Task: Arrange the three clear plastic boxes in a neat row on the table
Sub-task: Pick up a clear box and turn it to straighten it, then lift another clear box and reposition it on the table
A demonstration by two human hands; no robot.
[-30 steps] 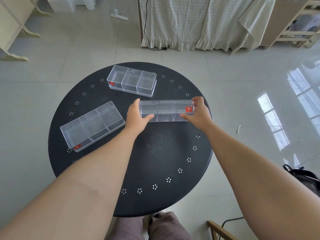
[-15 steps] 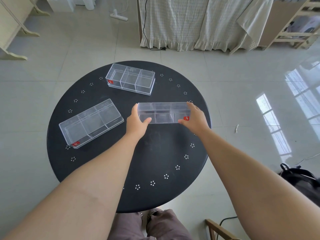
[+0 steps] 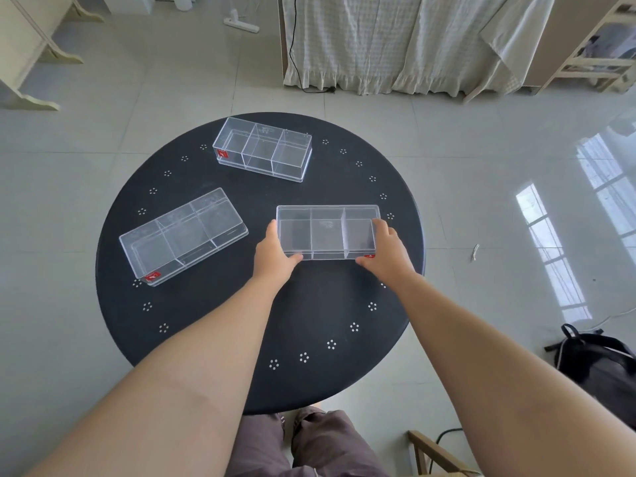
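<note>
Three clear plastic boxes, each split into three compartments, are on a round black table (image 3: 309, 315). I hold the right box (image 3: 327, 232) at both short ends: my left hand (image 3: 275, 256) grips its left end and my right hand (image 3: 387, 253) its right end, near a red label. Its open side faces up and it lies square to me. The left box (image 3: 182, 235) lies slanted near the left rim. The far box (image 3: 263, 149) sits at the back, slightly turned.
A dark backpack (image 3: 599, 363) lies on the tiled floor at the right. A wooden chair corner (image 3: 433, 452) shows below the table. A draped bed (image 3: 395, 39) and wooden furniture (image 3: 599, 46) stand beyond the table. My knees (image 3: 303, 445) are at the table's near edge.
Both hands have drawn the right box nearer to me and tipped it from its side to flat, open side up. The other two boxes have not moved on the table.
</note>
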